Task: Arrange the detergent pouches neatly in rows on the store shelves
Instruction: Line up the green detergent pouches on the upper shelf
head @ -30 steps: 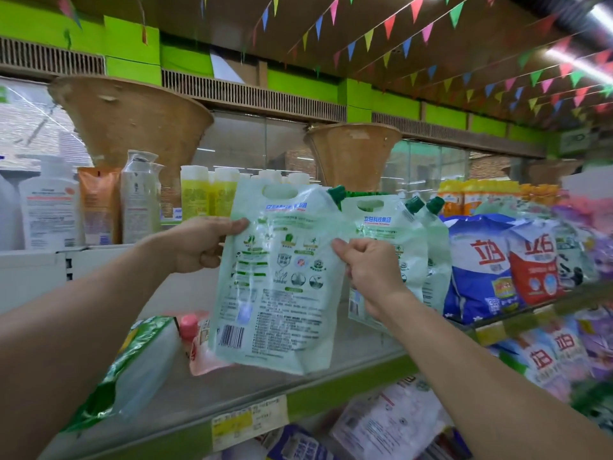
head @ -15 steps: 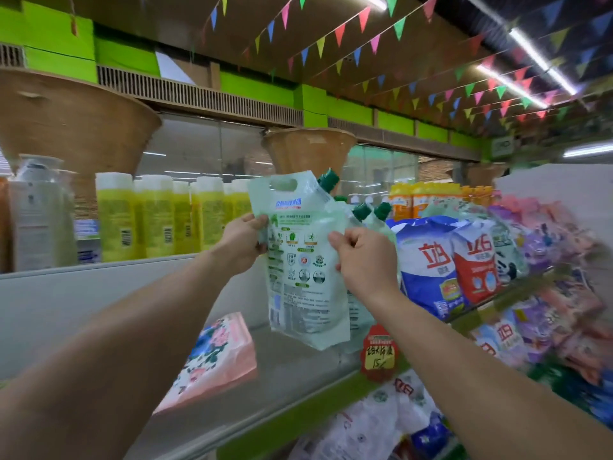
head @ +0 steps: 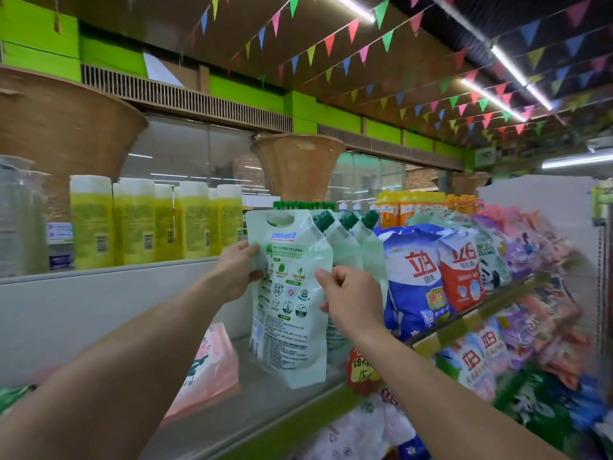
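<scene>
Pale green glossy spouted pouch (head: 289,293) upright, pinched by left hand (head: 237,272) and right hand (head: 351,298), metal shelf (head: 265,403) below

strings of coloured pennant flags (head: 351,61) criss-cross a dark brown ceiling (head: 139,24), with fluorescent tube lights (head: 504,61) running toward the far right. bright green wall panels (head: 39,38) sit above a slatted vent strip (head: 185,101) on the left. glass panes (head: 185,154) lie below the vent. two woven cone-shaped baskets (head: 298,164) stand in front of the glass. a grey shelf board (head: 272,403) with a green front edge runs across near.
</scene>
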Demonstrator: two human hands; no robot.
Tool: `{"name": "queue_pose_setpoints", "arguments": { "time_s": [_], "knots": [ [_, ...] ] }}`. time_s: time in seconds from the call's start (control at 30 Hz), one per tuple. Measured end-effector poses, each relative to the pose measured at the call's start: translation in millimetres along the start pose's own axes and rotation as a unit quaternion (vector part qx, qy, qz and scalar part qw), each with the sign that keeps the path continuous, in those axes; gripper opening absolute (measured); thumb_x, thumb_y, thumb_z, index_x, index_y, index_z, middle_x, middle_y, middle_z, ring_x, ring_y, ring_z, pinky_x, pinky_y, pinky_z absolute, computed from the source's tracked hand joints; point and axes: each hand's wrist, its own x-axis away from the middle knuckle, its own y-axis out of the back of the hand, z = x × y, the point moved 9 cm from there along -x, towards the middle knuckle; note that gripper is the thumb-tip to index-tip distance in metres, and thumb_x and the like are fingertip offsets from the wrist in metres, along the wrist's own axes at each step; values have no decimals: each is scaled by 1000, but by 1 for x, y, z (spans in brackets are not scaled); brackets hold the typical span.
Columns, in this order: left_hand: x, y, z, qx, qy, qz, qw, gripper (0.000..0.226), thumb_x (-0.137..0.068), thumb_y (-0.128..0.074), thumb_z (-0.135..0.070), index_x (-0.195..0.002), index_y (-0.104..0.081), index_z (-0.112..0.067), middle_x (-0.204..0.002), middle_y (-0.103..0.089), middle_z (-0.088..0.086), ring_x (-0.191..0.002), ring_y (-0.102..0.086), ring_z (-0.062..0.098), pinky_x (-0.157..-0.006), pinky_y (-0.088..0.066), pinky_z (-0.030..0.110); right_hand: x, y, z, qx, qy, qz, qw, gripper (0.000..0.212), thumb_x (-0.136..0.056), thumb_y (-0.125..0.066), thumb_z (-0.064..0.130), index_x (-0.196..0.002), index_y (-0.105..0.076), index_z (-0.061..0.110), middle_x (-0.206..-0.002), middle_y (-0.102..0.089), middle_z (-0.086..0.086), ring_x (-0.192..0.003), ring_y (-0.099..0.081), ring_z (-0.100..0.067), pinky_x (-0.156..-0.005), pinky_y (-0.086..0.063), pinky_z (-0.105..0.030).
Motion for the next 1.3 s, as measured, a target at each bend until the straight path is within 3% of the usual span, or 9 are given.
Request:
{"name": "queue_pose_setpoints", "arguments": {
  "time_s": [0.1, 0.2, 0.27, 0.33, 0.47, 0.8, 1.0, 1.13, 1.3],
  "knots": [
    [6, 5, -4, -39, -2, 2, 999, 13, -99, -47, -7, -96, -60, -7, -104, -64, 14, -92, -63, 29, -79, -57, 39, 0, -4, -4, -22, -24, 20, 999, 35, -91, -58, 35, -72, -61, 6, -61, -67, -5, -53, -66, -9, -65, -56, -35],
    [20, 13, -12, -81, -10, 16, 997, 13, -97, -49, -5, -101, -60, -10, -93, -66, 9, -80, -61, 23, -71, -53, 35, -1, 5, 8, -38, -14, -28, 999, 33, -82, -67, 37, -107, -55, 20, -100, -59, 6, -83, -63, -13, -73, -53, -30],
    [33, 27, -20, -114, -16, 9, 993, 11, -95, -52, -6, -103, -55, -13, -92, -62, 8, -79, -57, 22, -67, -50, 33, 2, 23, 29, -45, 46, -108, 992, 45, -81, -70, 32, -117, -44, 21, -110, -46, 6, -91, -53, -10, -73, -44, -20],
    [47, 50, -32, -140, -22, -16, 990, 10, -92, -55, -6, -93, -57, -16, -88, -55, 7, -75, -54, 20, -64, -48, 33, 12, 32, 60, -69, 132, -141, 979, 41, -80, -69, 26, -112, -43, 23, -110, -45, 4, -78, -54, -14, -70, -44, -26],
    [86, 108, -55, -179, -17, -54, 982, 10, -92, -54, -8, -86, -59, -15, -83, -54, 6, -71, -55, 21, -67, -46, 33, 28, -2, 104, -65, 219, -44, 973, 33, -79, -70, 21, -106, -52, 20, -104, -52, 3, -65, -52, -10, -68, -40, -25],
    [218, 254, -64, -306, 46, -183, 933, 4, -92, -56, -11, -91, -58, -15, -83, -53, 4, -71, -50, 18, -59, -40, 27, 94, -140, 152, 16, 270, 261, 926, 53, -77, -71, 38, -122, -56, 17, -122, -55, -2, -110, -55, -21, -95, -46, -36],
    [265, 308, -60, -347, 74, -228, 907, 7, -90, -58, -12, -97, -59, -12, -90, -53, 8, -79, -48, 21, -58, -40, 27, 130, -176, 171, 9, 270, 323, 907, 53, -78, -67, 41, -124, -57, 16, -126, -54, -5, -113, -54, -22, -99, -44, -37],
    [288, 353, -62, -440, 112, -260, 852, 17, -91, -57, -16, -102, -63, -6, -88, -52, 11, -78, -48, 24, -57, -39, 26, 158, -198, 198, 30, 303, 363, 880, 59, -76, -67, 48, -126, -55, 17, -126, -54, -4, -116, -51, -20, -101, -42, -34],
    [310, 407, -54, -483, 187, -292, 804, 17, -86, -58, -17, -75, -52, -7, -65, -43, 8, -48, -40, 20, -45, -34, 22, 216, -230, 246, 91, 386, 403, 825, 65, -76, -61, 59, -128, -54, 21, -125, -54, -3, -117, -48, -23, -99, -42, -38]
  ]
}}
